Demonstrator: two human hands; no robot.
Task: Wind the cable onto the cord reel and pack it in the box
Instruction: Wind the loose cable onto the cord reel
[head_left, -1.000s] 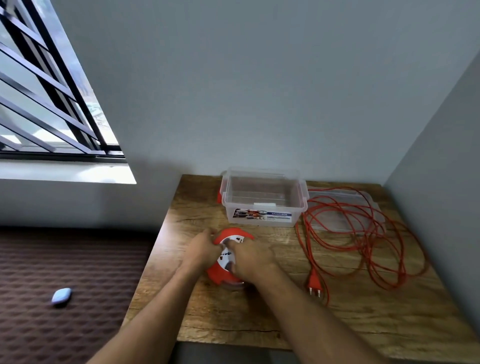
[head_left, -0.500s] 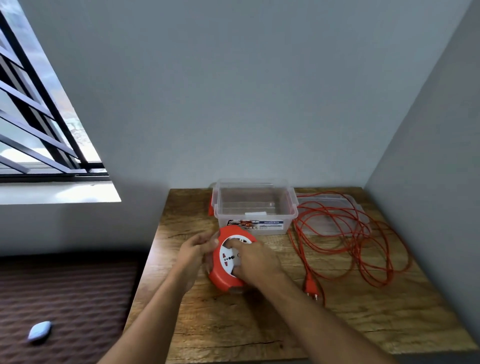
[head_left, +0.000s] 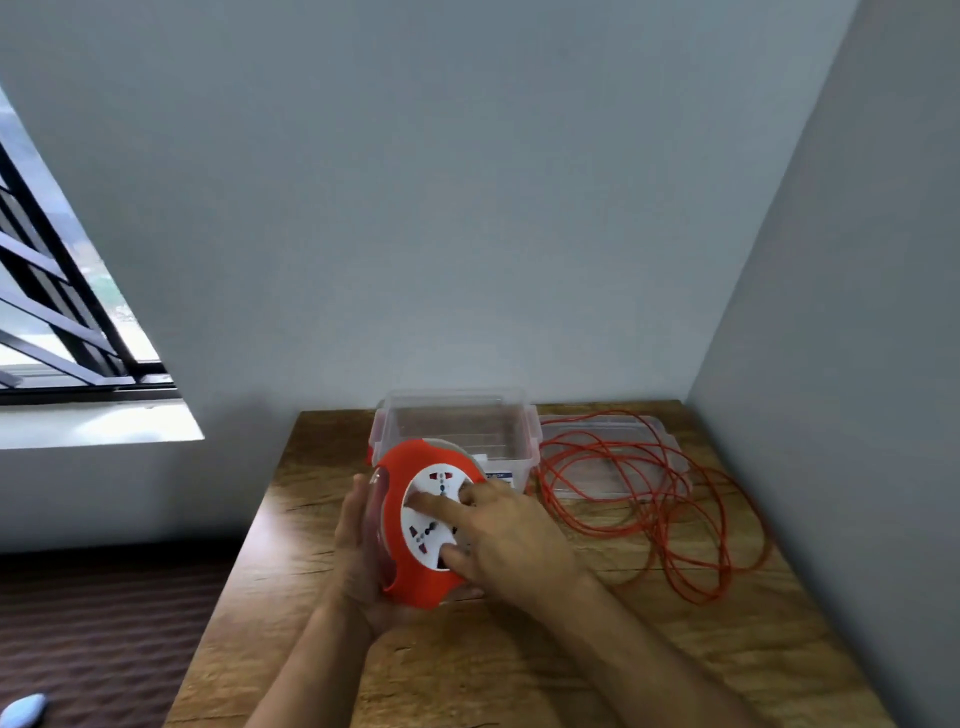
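Lifted upright now, cord reel (head_left: 415, 525) clamped between both hands (head_left: 511, 540), its back hidden.

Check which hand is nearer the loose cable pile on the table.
Right. The right hand rests on the reel face, on the side toward the cable; the left hand cups the reel's far side.

The round orange-and-white cord reel (head_left: 415, 519) looks like smooth, glossy plastic. The clear rectangular storage box (head_left: 457, 431) is see-through plastic. The brown table (head_left: 519, 670) shows matt, grained wood.

cord reel (head_left: 415, 470) between both hands
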